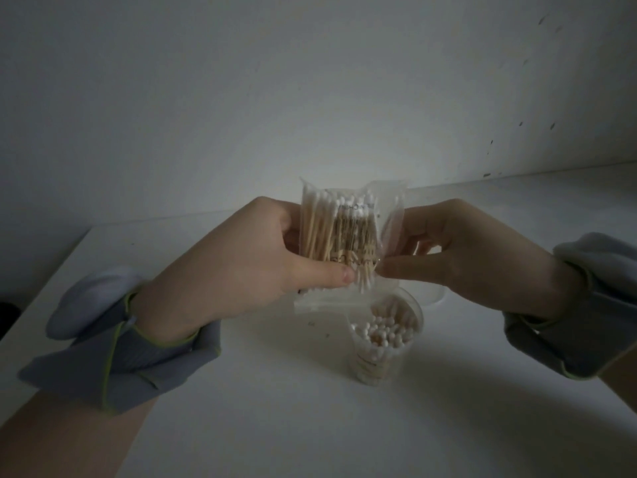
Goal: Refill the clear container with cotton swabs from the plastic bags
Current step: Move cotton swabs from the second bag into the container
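While my left thumb (pixel 329 272) lay across the front of the clear plastic bag of wooden-stick cotton swabs (pixel 341 232), the other left fingers curled behind it, gripping. My right thumb (pixel 403 270) and fingers pinched the bag's right edge. Left hand (pixel 241 257) and right hand (pixel 462 250) held the bag upright, off the table. It was above and just behind the clear round plastic container (pixel 384 343). I saw the container upright on the white table (pixel 275 419), open, packed with swabs, white tips up. A clear curved piece (pixel 433 294) lay behind it; I couldn't tell what. Grey sleeves with green trim (pixel 138 357) covered both wrists.
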Demonstrator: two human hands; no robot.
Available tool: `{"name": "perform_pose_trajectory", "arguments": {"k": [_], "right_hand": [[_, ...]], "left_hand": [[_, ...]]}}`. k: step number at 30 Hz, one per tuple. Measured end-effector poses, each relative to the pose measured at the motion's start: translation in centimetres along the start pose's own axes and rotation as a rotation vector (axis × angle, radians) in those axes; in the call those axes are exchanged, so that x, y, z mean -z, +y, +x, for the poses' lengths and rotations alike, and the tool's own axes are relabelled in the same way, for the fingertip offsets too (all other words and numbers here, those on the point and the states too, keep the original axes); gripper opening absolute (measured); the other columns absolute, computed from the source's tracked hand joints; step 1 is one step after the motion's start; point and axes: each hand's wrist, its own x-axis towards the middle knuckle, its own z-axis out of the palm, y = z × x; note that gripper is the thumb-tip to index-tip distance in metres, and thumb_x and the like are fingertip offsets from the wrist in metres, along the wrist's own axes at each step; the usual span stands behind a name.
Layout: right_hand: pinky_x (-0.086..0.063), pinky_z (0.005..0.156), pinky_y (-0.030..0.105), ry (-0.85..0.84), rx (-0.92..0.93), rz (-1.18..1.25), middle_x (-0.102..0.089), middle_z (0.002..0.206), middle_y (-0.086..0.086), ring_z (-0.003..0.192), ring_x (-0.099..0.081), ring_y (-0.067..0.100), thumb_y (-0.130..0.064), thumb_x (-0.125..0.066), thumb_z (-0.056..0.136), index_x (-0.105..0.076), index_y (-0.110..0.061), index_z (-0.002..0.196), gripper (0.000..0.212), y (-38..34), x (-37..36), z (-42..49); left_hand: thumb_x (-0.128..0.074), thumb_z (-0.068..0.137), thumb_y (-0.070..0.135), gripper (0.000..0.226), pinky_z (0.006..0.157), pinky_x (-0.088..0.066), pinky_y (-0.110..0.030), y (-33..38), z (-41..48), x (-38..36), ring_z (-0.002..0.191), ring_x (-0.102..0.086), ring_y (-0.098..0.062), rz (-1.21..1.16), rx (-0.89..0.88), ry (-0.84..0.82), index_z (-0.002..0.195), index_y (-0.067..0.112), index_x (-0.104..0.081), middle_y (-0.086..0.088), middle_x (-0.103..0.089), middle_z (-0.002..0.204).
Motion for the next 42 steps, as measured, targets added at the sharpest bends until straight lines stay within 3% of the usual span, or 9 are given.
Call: {"name": "perform_pose_trajectory", "arguments": {"k": [3,7,12,17,25,32,36,39,42], "right_hand": [[-0.054,0.073,0.039,0.027,-0.008,0.02,-0.069,0.076,-0.013,0.069,-0.063,0.011,-0.047,-0.063,0.064,-0.065,-0.032,0.069,0.016,0.0,0.5,0.0],[-0.053,0.069,0.024,-0.058,-0.03,0.023,-0.069,0.085,-0.012,0.07,-0.064,0.009,-0.042,-0.064,0.069,-0.065,-0.028,0.077,0.016,0.0,0.8,0.0],[-0.051,0.071,0.025,-0.074,-0.071,-0.04,-0.069,0.079,-0.019,0.069,-0.064,0.004,-0.038,-0.064,0.07,-0.066,-0.03,0.074,0.009,0.0,0.9,0.1],[-0.054,0.071,0.041,0.011,-0.046,-0.018,-0.07,0.076,-0.011,0.069,-0.065,0.013,-0.041,-0.063,0.069,-0.068,-0.027,0.073,0.016,-0.3,0.4,-0.2],[-0.045,0.063,0.014,0.031,-0.01,-0.126,-0.066,0.077,-0.022,0.068,-0.06,0.002,-0.037,-0.059,0.071,-0.065,-0.028,0.073,0.011,-0.2,0.7,-0.2],[-0.043,0.06,0.012,-0.077,0.009,-0.02,-0.069,0.076,-0.011,0.065,-0.06,0.006,-0.031,-0.065,0.075,-0.064,-0.03,0.074,0.002,-0.1,0.4,-0.1],[-0.044,0.064,0.013,-0.091,-0.045,-0.1,-0.065,0.084,-0.022,0.072,-0.059,0.002,-0.058,-0.057,0.063,-0.06,-0.035,0.081,0.03,0.3,0.9,0.2],[-0.045,0.076,0.018,-0.325,-0.129,-0.201,-0.055,0.103,-0.034,0.088,-0.057,-0.008,-0.072,-0.059,0.061,-0.051,-0.047,0.095,0.043,0.3,1.3,-0.1],[-0.04,0.08,0.012,-0.514,-0.166,-0.201,-0.047,0.115,-0.038,0.098,-0.05,-0.014,-0.073,-0.067,0.052,-0.038,-0.057,0.112,0.068,-0.1,0.9,-0.8]], "left_hand": [[-0.078,0.052,0.043,0.034,0.059,-0.054,-0.026,-0.2,0.2,0.6,0.06,-0.067,-0.01,-0.026,0.012,0.012,0.075,0.018,-0.074,-0.002,-0.073,0.07],[-0.073,0.044,0.048,0.049,0.055,-0.055,-0.02,-0.3,0.3,0.8,0.061,-0.067,-0.008,-0.04,-0.002,0.013,0.082,0.016,-0.071,-0.001,-0.073,0.072],[-0.075,0.051,0.036,0.031,0.053,-0.053,-0.016,-0.1,0.3,0.9,0.058,-0.065,-0.001,-0.088,-0.003,0.001,0.078,0.023,-0.068,0.007,-0.072,0.067],[-0.076,0.051,0.037,0.031,0.054,-0.053,-0.016,-0.2,0.4,0.2,0.063,-0.067,-0.004,-0.123,0.006,-0.017,0.078,0.025,-0.07,0.004,-0.074,0.073],[-0.08,0.056,0.035,0.029,0.054,-0.055,-0.021,-0.4,0.4,0.4,0.06,-0.066,-0.005,-0.082,-0.03,0.064,0.08,0.021,-0.069,0.002,-0.073,0.075],[-0.076,0.06,0.033,0.026,0.05,-0.053,-0.023,-0.5,0.5,-0.1,0.057,-0.063,-0.008,-0.091,-0.01,0.04,0.083,0.025,-0.068,-0.006,-0.071,0.077],[-0.075,0.061,0.031,0.027,0.051,-0.055,-0.022,-0.4,0.6,0.3,0.064,-0.067,-0.017,-0.09,-0.026,0.07,0.086,0.025,-0.068,-0.008,-0.072,0.081],[-0.075,0.063,0.029,0.026,0.049,-0.051,-0.017,-0.3,0.6,0.9,0.074,-0.069,-0.021,-0.102,-0.029,0.084,0.088,0.025,-0.069,-0.005,-0.074,0.083],[-0.076,0.066,0.026,0.022,0.048,-0.05,-0.016,-0.2,0.4,1.2,0.073,-0.069,-0.021,-0.111,-0.036,0.08,0.087,0.025,-0.069,-0.004,-0.074,0.083]]}}
